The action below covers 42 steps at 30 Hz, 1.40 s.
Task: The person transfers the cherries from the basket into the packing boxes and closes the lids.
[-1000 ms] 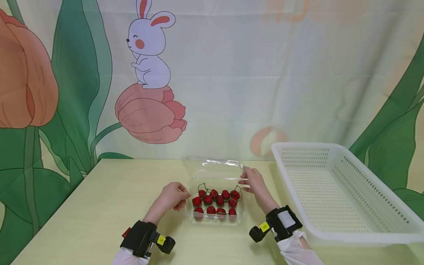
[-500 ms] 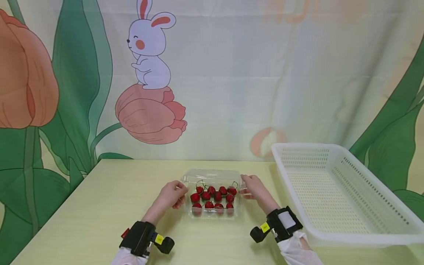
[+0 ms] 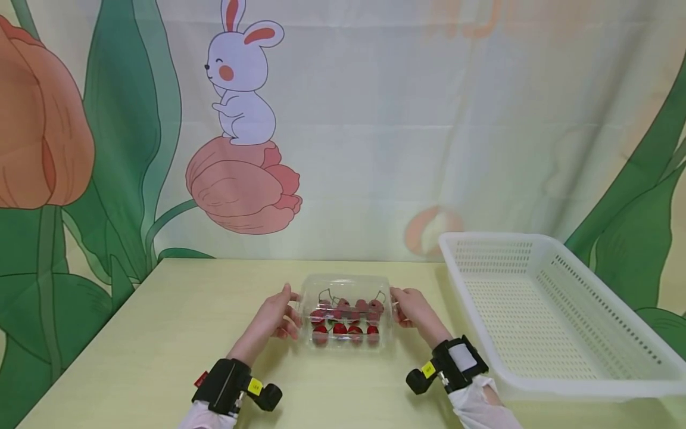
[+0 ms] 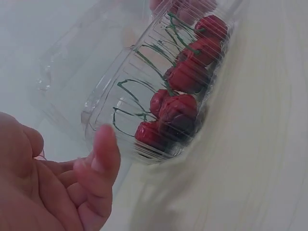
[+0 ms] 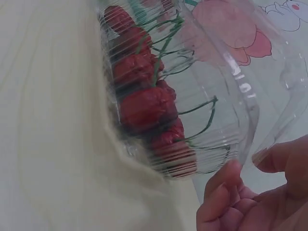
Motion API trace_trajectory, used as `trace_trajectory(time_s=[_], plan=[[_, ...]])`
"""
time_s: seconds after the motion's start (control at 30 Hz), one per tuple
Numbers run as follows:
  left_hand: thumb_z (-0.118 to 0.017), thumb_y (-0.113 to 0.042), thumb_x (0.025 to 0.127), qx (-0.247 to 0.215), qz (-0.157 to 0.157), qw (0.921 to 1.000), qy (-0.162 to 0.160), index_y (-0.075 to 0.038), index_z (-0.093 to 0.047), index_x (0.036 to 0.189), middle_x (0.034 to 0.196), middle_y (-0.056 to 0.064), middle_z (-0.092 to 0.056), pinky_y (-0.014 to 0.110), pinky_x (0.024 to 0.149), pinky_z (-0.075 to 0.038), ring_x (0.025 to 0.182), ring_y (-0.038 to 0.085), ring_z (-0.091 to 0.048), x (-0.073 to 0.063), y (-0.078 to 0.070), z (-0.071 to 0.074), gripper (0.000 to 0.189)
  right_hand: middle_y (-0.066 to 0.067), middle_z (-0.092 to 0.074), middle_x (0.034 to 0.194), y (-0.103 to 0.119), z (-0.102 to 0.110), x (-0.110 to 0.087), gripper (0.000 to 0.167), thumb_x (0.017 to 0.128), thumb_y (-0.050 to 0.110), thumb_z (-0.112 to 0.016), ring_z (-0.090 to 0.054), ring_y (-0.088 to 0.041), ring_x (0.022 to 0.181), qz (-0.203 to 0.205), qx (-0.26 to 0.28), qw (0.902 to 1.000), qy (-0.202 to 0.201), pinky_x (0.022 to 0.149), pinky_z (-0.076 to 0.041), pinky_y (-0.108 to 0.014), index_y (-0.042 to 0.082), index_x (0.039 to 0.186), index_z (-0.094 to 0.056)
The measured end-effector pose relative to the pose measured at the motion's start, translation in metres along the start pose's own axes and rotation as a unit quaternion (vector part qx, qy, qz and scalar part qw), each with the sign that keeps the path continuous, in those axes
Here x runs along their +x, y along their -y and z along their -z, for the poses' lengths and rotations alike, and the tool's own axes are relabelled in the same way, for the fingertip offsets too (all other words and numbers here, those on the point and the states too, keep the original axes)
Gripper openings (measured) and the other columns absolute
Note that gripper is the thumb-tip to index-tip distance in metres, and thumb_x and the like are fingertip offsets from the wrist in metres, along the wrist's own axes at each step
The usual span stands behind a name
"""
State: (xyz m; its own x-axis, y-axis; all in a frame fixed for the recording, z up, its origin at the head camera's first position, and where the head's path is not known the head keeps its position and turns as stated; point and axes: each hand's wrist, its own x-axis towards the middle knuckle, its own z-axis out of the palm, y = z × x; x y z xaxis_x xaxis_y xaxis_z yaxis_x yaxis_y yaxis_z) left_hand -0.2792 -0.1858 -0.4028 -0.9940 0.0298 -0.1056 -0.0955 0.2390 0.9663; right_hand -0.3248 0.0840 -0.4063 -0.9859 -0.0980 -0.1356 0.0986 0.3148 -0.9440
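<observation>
In the head view a clear plastic clamshell box (image 3: 345, 345) sits mid-table, holding rows of red cherries (image 3: 340, 329) with green stems. Its clear lid (image 3: 345, 283) leans forward over the back rows, and both wrist views show a gap between lid and base rim. My right hand (image 3: 411, 307) is at the box's right side; in the right wrist view its thumb and curled fingers (image 5: 222, 185) pinch at the rim and lid edge. On the left, my left hand (image 3: 276, 314) has loosely bent fingers (image 4: 107, 147) beside the box corner; whether they touch it I cannot tell.
A large white perforated plastic basket (image 3: 557, 381) stands on the right of the pale wooden table (image 3: 161, 351). Behind the table hangs a curtain (image 3: 375, 149) printed with a rabbit and tulips.
The lid has swung from the back forward over the cherries. The box has shifted slightly away from me. My left hand's fingers have loosened from a pinch at the box's left side.
</observation>
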Motion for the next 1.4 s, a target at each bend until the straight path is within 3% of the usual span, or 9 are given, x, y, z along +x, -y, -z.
trace_trajectory(time_s=[0.17, 0.3, 0.47, 0.63, 0.8, 0.97, 1.13, 1.4], plan=[[-0.023, -0.056, 0.093, 0.004, 0.005, 0.9996, 0.028, 0.006, -0.046, 0.115, 0.073, 0.014, -0.057, 0.026, 0.045, -0.040, 0.049, 0.022, -0.057, -0.002, -0.002, 0.000, 0.070, -0.003, -0.043, 0.056, -0.003, 0.000, 0.001, 0.023, 0.093, 0.018, -0.041, -0.039, -0.011, 0.046, 0.009, 0.011, 0.9998, -0.014, 0.045, -0.036, -0.024, 0.001, 0.077, -0.045], [-0.028, -0.059, 0.090, 0.023, 0.008, 0.9964, 0.081, 0.006, -0.044, 0.117, 0.077, 0.016, -0.058, 0.031, 0.049, -0.043, 0.053, 0.025, -0.058, -0.005, -0.003, 0.002, 0.073, -0.003, -0.042, 0.059, -0.005, 0.000, 0.001, 0.026, 0.095, 0.018, -0.040, -0.039, -0.011, 0.048, 0.010, 0.011, 0.9996, -0.022, 0.045, -0.037, -0.024, 0.004, 0.073, -0.043], [-0.041, -0.055, 0.089, 0.054, 0.008, 0.9873, 0.149, 0.006, -0.039, 0.124, 0.080, 0.017, -0.059, 0.033, 0.054, -0.044, 0.057, 0.027, -0.058, -0.010, -0.004, 0.008, 0.070, -0.003, -0.042, 0.059, -0.006, 0.000, -0.001, 0.028, 0.095, 0.018, -0.040, -0.041, -0.013, 0.049, 0.004, 0.018, 0.9995, -0.027, 0.045, -0.039, -0.026, 0.002, 0.073, -0.044], [-0.049, -0.051, 0.087, 0.070, 0.002, 0.9820, 0.175, 0.005, -0.046, 0.112, 0.081, 0.016, -0.059, 0.031, 0.056, -0.043, 0.059, 0.026, -0.059, -0.013, -0.003, 0.014, 0.061, -0.005, -0.044, 0.064, -0.007, 0.001, -0.001, 0.025, 0.096, 0.018, -0.040, -0.044, -0.013, 0.052, 0.003, 0.014, 0.9994, -0.031, 0.048, -0.042, -0.027, -0.002, 0.082, -0.046], [-0.051, -0.044, 0.088, 0.062, -0.008, 0.9739, 0.218, 0.006, -0.049, 0.103, 0.079, 0.015, -0.059, 0.029, 0.052, -0.042, 0.056, 0.023, -0.058, -0.012, -0.001, 0.018, 0.052, -0.006, -0.045, 0.068, -0.005, 0.002, -0.002, 0.023, 0.096, 0.018, -0.040, -0.046, -0.014, 0.055, 0.001, 0.019, 0.9993, -0.032, 0.049, -0.043, -0.027, -0.003, 0.088, -0.046], [-0.050, -0.033, 0.092, 0.016, -0.008, 0.9667, 0.255, 0.008, -0.049, 0.100, 0.077, 0.012, -0.058, 0.026, 0.051, -0.040, 0.056, 0.019, -0.056, -0.007, 0.004, 0.020, 0.042, -0.007, -0.046, 0.070, -0.006, 0.002, -0.001, 0.022, 0.095, 0.018, -0.041, -0.046, -0.014, 0.056, -0.001, 0.024, 0.9993, -0.030, 0.049, -0.043, -0.027, -0.003, 0.090, -0.045], [-0.049, -0.024, 0.093, -0.022, 0.001, 0.9644, 0.263, 0.008, -0.050, 0.095, 0.075, 0.009, -0.058, 0.024, 0.050, -0.038, 0.055, 0.016, -0.055, -0.004, 0.007, 0.020, 0.032, -0.009, -0.048, 0.073, -0.007, 0.002, 0.001, 0.026, 0.095, 0.021, -0.041, -0.047, -0.014, 0.055, -0.004, 0.018, 0.9995, -0.024, 0.048, -0.042, -0.026, -0.004, 0.092, -0.046], [-0.048, -0.017, 0.091, -0.039, 0.018, 0.9681, 0.247, 0.004, -0.053, 0.085, 0.070, 0.006, -0.058, 0.023, 0.048, -0.037, 0.052, 0.013, -0.052, -0.004, 0.004, 0.017, 0.023, -0.005, -0.046, 0.064, -0.005, 0.002, 0.000, 0.029, 0.095, 0.026, -0.039, -0.044, -0.013, 0.050, -0.012, 0.009, 0.9997, -0.019, 0.045, -0.041, -0.025, 0.001, 0.080, -0.045]])
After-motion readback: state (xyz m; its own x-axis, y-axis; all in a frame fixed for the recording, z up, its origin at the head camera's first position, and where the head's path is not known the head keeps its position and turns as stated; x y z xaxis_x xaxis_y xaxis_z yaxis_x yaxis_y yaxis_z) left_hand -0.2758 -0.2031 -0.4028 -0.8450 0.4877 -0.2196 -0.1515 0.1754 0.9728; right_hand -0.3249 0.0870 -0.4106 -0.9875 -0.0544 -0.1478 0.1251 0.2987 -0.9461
